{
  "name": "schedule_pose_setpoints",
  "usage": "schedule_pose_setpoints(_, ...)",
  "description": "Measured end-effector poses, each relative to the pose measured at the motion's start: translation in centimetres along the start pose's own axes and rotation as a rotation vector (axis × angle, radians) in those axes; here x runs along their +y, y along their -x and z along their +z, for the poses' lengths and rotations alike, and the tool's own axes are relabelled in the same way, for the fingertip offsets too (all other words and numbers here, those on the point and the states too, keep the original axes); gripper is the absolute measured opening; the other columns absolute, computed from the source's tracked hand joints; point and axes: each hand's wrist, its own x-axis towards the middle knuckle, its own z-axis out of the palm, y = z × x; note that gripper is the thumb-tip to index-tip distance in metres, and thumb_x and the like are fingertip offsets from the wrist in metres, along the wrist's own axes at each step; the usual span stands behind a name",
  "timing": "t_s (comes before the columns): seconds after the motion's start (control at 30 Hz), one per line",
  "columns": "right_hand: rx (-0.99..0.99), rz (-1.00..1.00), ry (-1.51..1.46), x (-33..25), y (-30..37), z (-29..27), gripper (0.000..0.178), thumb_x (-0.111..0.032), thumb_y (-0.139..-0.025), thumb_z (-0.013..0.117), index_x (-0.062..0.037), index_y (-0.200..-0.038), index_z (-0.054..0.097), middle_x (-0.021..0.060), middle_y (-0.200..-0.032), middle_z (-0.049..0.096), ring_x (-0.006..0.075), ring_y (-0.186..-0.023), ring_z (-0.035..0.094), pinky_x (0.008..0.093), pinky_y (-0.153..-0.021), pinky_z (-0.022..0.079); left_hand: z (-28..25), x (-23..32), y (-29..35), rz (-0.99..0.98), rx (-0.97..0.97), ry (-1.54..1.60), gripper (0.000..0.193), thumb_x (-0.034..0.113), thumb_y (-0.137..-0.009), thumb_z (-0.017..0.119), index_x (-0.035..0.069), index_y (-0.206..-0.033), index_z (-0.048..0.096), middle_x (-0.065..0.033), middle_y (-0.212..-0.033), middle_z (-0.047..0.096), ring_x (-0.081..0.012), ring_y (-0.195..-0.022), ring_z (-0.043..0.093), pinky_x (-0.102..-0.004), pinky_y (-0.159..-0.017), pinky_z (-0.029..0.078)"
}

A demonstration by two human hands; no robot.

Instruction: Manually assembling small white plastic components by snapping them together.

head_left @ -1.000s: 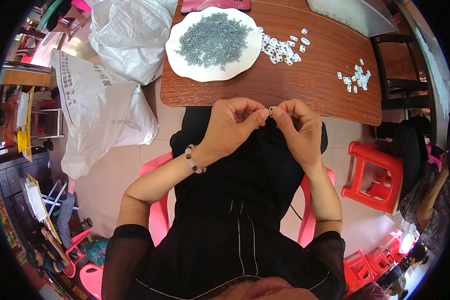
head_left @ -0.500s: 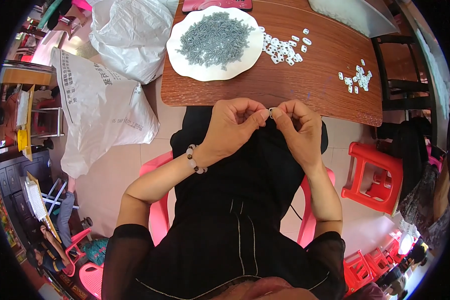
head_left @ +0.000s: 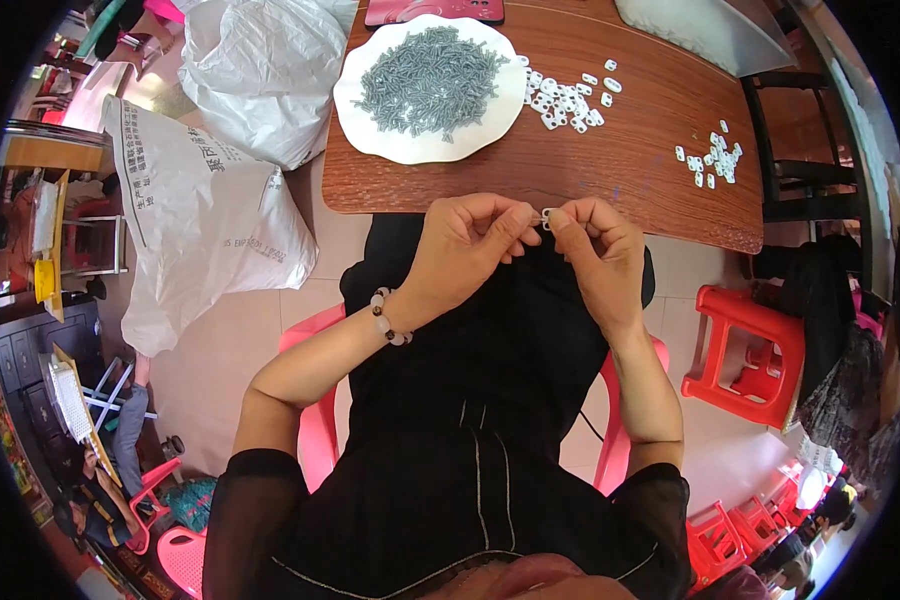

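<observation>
Just past the table's near edge, my right hand [head_left: 602,255] pinches a small white piece with holes [head_left: 547,219] between thumb and forefinger. My left hand [head_left: 465,248] is closed in a pinch beside it, holding a thin, small rod-like piece whose tip meets the white one. Fingertips partly hide both. On the wooden table [head_left: 630,190], a white scalloped plate [head_left: 365,135] bears a heap of small grey rod-like pieces [head_left: 430,80]. Right of it lies a pile of white pieces [head_left: 565,103], and farther right a smaller group of similar white pieces [head_left: 715,162].
Large white sacks [head_left: 205,235] stand left of the table. A pink phone-like object [head_left: 435,10] lies behind the plate. On the right is a red stool [head_left: 745,355]. I sit on a pink chair [head_left: 315,440]. Other people sit at the lower left and lower right.
My fingertips have shifted slightly; more of the white piece shows, with the thin piece against it. My left fingers have moved a little apart from my right ones.
</observation>
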Motion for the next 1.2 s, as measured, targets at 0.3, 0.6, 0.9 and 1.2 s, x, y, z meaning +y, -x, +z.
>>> schedule_pose_setpoints(0.3, 0.001, 0.018, -0.017, 0.13, -0.05, -0.22, 0.013, -0.011, -0.091, 0.064, 0.0004, -0.085, 0.063, -0.0054, -0.069, 0.056, -0.0006, -0.061, 0.045, 0.0163, -0.054, 0.034, -0.14, -0.14, -0.16, -0.022, -0.022, 0.048, 0.026, 0.021, -0.096, 0.057, -0.001, -0.100, 0.068, -0.0066, -0.082, 0.069, -0.0072, -0.069, 0.059, -0.0207, -0.062, 0.047)
schedule_pose_setpoints(0.6, 0.002, 0.016, 0.012, 0.17, -0.04, -0.14, 0.013, -0.012, -0.090, 0.064, -0.0001, -0.084, 0.063, -0.0060, -0.067, 0.055, -0.0010, -0.059, 0.044, 0.0159, -0.053, 0.032, -0.03, -0.15, -0.05, -0.048, 0.000, 0.049, 0.019, 0.017, -0.091, 0.065, -0.001, -0.096, 0.069, -0.0057, -0.079, 0.069, -0.0057, -0.067, 0.060, -0.0183, -0.061, 0.048)
schedule_pose_setpoints(0.9, 0.004, -0.018, 0.032, 0.41, 0.11, 0.09, 0.014, -0.012, -0.090, 0.065, 0.0005, -0.084, 0.063, -0.0049, -0.068, 0.058, -0.0006, -0.061, 0.046, 0.0162, -0.054, 0.035, 0.26, -0.06, 0.23, -0.007, 0.034, 0.023, 0.017, 0.015, -0.090, 0.067, -0.001, -0.094, 0.070, -0.0048, -0.076, 0.069, -0.0047, -0.065, 0.060, -0.0174, -0.059, 0.047)
schedule_pose_setpoints(1.2, 0.009, -0.004, 0.041, 0.36, -0.06, -0.10, 0.014, -0.011, -0.089, 0.066, 0.0006, -0.083, 0.063, -0.0059, -0.067, 0.058, -0.0005, -0.060, 0.046, 0.0162, -0.055, 0.035, 0.12, -0.12, 0.05, -0.026, 0.005, 0.007, 0.020, 0.018, -0.091, 0.065, -0.001, -0.096, 0.069, -0.0053, -0.077, 0.069, -0.0049, -0.066, 0.059, -0.0178, -0.059, 0.047)
